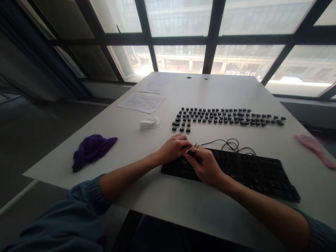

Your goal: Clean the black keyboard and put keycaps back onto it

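A black keyboard (236,168) lies on the white table, its cable looped behind it. My left hand (175,147) rests over the keyboard's left end, its fingers curled together; whatever they hold, if anything, is hidden. Close beside it, my right hand (206,165) pinches a small wire tool (195,146) with thin metal prongs, and a dark piece shows at its fingertips. Both hands nearly touch above the keyboard. Behind them, several loose black keycaps (215,116) are laid out in rows.
A purple cloth (93,150) is on the left of the white table (126,189). Printed papers (143,102) and a white packet (148,123) lie behind my left hand. At the right edge is a pink hairbrush (313,148). Large windows stand beyond the table.
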The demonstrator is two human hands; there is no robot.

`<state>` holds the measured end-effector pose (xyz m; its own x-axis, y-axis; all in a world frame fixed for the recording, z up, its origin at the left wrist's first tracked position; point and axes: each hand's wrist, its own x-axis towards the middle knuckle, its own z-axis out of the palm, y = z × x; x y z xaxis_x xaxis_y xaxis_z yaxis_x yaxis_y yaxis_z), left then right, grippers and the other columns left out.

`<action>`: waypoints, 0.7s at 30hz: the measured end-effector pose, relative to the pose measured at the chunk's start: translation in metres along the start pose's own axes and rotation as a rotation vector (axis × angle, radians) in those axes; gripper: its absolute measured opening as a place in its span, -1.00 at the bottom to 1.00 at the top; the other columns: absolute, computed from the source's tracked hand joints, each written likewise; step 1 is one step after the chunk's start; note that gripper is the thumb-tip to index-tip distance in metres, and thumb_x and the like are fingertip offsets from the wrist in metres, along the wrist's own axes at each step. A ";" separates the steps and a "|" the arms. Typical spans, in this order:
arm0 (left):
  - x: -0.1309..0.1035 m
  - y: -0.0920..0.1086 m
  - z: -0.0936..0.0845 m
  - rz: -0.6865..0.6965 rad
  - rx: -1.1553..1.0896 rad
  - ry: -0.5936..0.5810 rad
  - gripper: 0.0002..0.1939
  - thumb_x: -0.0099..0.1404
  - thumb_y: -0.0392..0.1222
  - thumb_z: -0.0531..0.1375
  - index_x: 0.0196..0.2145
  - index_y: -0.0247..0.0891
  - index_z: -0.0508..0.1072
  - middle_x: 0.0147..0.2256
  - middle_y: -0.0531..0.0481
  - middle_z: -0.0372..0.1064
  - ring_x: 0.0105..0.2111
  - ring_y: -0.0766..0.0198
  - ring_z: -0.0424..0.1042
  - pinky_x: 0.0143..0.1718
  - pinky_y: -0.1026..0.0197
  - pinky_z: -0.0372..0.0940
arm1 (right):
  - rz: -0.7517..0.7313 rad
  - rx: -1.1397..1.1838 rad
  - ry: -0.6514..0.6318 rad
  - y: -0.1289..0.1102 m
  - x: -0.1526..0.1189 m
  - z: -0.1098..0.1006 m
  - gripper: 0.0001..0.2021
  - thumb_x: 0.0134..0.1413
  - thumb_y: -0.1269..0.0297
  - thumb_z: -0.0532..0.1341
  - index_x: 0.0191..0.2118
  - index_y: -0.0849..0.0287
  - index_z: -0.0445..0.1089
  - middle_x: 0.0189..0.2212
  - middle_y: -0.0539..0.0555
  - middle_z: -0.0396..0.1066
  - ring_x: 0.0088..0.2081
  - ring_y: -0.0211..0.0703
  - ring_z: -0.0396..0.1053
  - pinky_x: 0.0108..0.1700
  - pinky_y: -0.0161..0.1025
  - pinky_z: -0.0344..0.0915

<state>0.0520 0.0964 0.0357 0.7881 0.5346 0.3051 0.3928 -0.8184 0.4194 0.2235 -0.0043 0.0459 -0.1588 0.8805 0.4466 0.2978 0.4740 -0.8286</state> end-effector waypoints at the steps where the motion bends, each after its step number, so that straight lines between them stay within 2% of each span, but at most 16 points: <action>1: 0.000 -0.001 0.001 0.004 0.000 0.002 -0.85 0.41 -0.23 0.19 -0.22 -0.22 0.59 -0.27 -0.06 0.42 -0.21 0.17 0.36 -0.11 0.15 0.30 | 0.003 -0.017 -0.006 0.000 -0.001 -0.002 -0.85 0.28 0.31 0.21 -0.36 0.15 0.43 -0.40 0.05 0.46 -0.34 -0.15 0.38 -0.22 -0.20 0.33; 6: -0.001 -0.005 0.007 0.002 -0.034 0.025 -0.82 0.43 -0.24 0.16 -0.15 -0.21 0.58 -0.23 -0.07 0.41 -0.17 0.17 0.37 -0.08 0.15 0.30 | 0.033 -0.074 -0.027 0.007 -0.004 -0.010 -0.80 0.28 0.32 0.21 -0.41 0.15 0.38 -0.46 0.02 0.41 -0.41 -0.17 0.32 -0.31 -0.22 0.26; 12: -0.002 -0.006 0.009 -0.009 -0.075 0.031 -0.82 0.44 -0.22 0.15 -0.15 -0.23 0.57 -0.23 -0.07 0.40 -0.15 0.17 0.37 -0.07 0.16 0.30 | 0.085 -0.052 -0.077 0.011 -0.002 -0.006 -0.76 0.26 0.35 0.22 -0.47 0.16 0.31 -0.50 -0.01 0.35 -0.43 -0.21 0.27 -0.35 -0.24 0.22; 21: -0.001 -0.006 0.010 -0.021 -0.094 0.030 -0.81 0.45 -0.21 0.15 -0.17 -0.23 0.58 -0.25 -0.06 0.40 -0.16 0.17 0.38 -0.08 0.17 0.31 | 0.125 -0.038 -0.182 0.012 0.002 -0.007 -0.81 0.26 0.35 0.21 -0.42 0.17 0.37 -0.46 0.01 0.39 -0.40 -0.18 0.29 -0.30 -0.21 0.24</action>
<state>0.0535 0.0988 0.0244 0.7651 0.5590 0.3198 0.3619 -0.7839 0.5044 0.2335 0.0033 0.0390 -0.2847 0.9198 0.2700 0.3602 0.3637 -0.8591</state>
